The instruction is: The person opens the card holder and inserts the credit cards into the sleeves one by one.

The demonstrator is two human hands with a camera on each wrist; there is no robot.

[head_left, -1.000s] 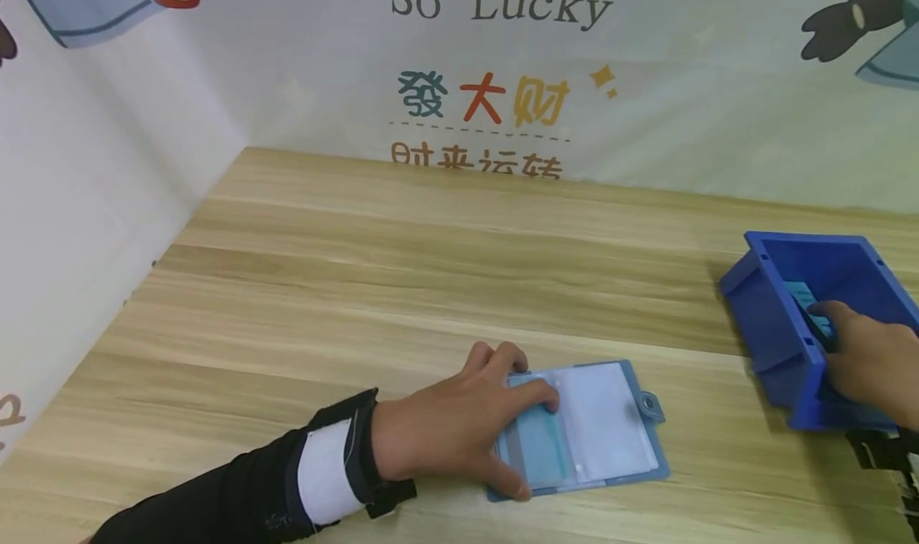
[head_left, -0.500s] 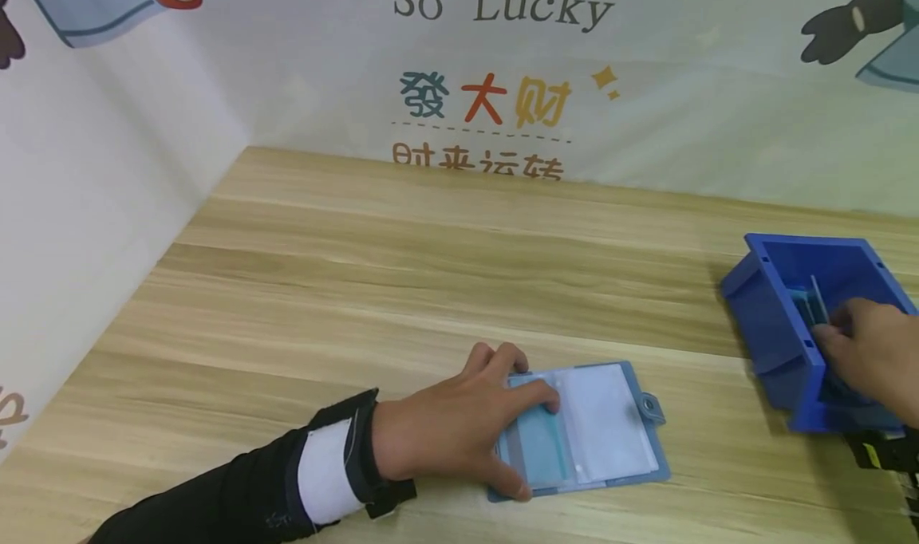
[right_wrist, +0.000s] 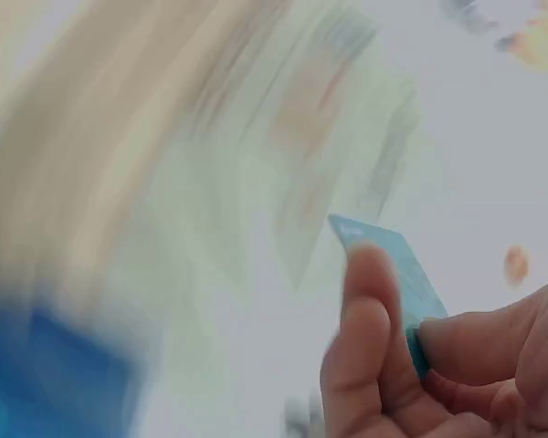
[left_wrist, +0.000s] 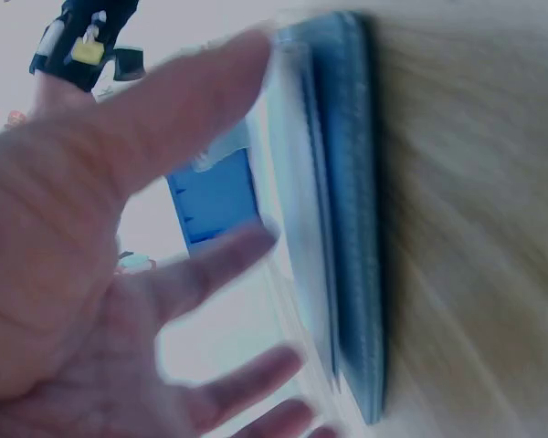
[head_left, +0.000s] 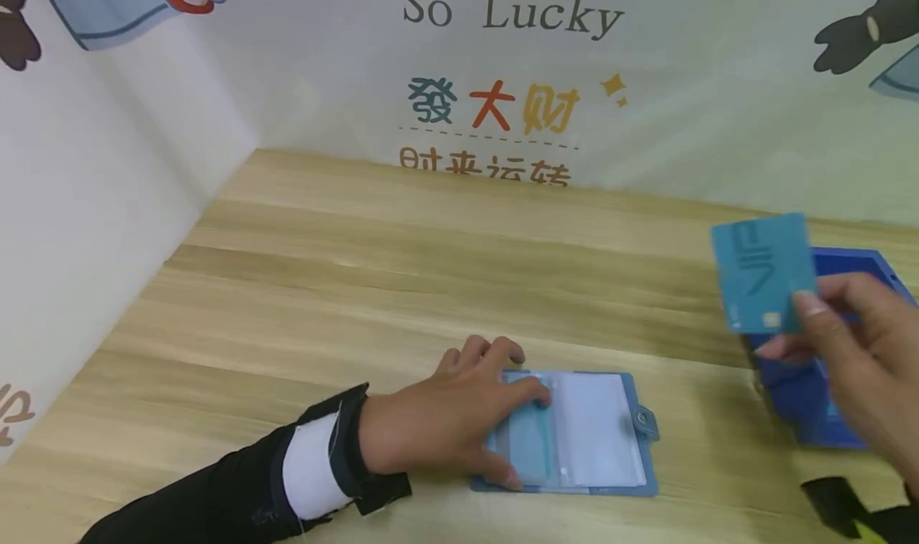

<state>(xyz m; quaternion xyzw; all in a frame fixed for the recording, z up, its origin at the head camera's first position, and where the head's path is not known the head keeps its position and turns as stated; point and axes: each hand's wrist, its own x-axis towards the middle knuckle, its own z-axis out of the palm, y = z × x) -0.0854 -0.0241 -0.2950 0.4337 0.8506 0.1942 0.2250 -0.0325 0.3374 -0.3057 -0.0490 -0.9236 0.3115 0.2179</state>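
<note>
A blue card holder lies spread out on the wooden table, with clear sleeves and a snap tab at its right edge. My left hand rests on its left half, thumb at the near edge and a finger on the sleeve. In the left wrist view the fingers are spread beside the holder's blue cover. A light-blue card marked VIP, with a small chip, is pinched between the thumb and fingers of my right hand. The right wrist view shows the same card edge-on.
Behind the right hand stands a blue plastic bin, partly hidden, with a bit of light blue inside. A printed wall cloth borders the table at the back and left.
My right hand has drawn the card out of the bin and raised it toward the left. The left hand stays on the holder, which looks slightly straighter in view.
</note>
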